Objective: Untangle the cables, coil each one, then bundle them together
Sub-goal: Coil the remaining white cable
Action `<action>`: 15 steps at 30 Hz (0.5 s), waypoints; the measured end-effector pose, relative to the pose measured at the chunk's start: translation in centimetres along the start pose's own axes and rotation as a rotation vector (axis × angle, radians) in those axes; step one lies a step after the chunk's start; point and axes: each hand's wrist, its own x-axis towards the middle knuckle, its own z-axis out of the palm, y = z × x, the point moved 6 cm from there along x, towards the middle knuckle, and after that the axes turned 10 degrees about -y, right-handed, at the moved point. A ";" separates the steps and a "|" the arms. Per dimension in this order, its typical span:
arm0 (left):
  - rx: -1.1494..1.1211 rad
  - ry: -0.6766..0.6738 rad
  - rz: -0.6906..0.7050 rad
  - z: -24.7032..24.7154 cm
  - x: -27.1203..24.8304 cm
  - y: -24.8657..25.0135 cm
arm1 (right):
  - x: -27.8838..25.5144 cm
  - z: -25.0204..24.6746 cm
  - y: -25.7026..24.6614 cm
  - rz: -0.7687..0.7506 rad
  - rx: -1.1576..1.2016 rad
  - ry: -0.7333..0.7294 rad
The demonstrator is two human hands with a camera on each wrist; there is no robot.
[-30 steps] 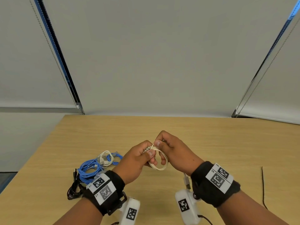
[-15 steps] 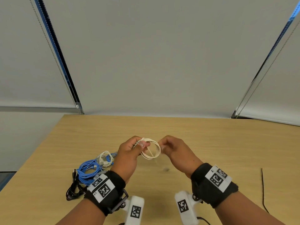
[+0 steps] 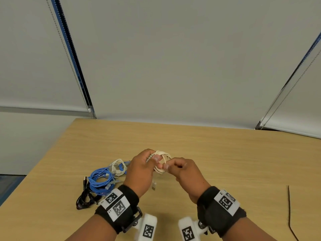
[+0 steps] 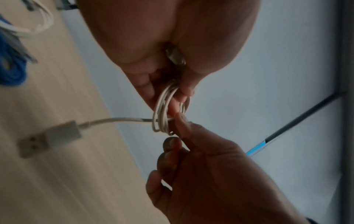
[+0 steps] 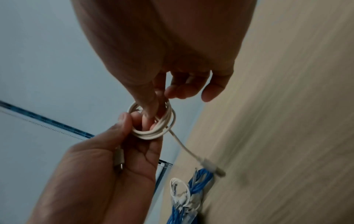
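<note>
Pinching the small cream-white coiled cable (image 3: 162, 161) firmly, the left hand (image 3: 141, 168) should keep loops stacked. The right hand (image 3: 184, 173) grips its tail; wrap it snugly through the centre.

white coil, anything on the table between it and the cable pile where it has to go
Nothing visible. The white coil, held above the table by the left hand and right hand, has only bare wood between it and the cable pile.

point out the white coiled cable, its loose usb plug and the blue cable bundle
white coiled cable (image 5: 153, 133): right wrist view, lower arc of the loops
loose usb plug (image 4: 47, 138): left wrist view, plug body
blue cable bundle (image 3: 100, 180): head view, middle of the coil
</note>
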 end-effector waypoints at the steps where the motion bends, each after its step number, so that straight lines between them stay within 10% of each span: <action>1: 0.049 0.011 -0.015 -0.2 0.1 -0.1 | 0.0 0.0 0.4 0.020 0.061 0.012; 8: 0.296 0.055 0.042 -0.9 0.4 0.1 | 0.4 -0.1 1.3 0.103 0.343 -0.052; 15: 0.313 0.060 -0.031 -1.4 0.4 -0.7 | 0.7 -1.1 -0.2 0.031 0.029 -0.152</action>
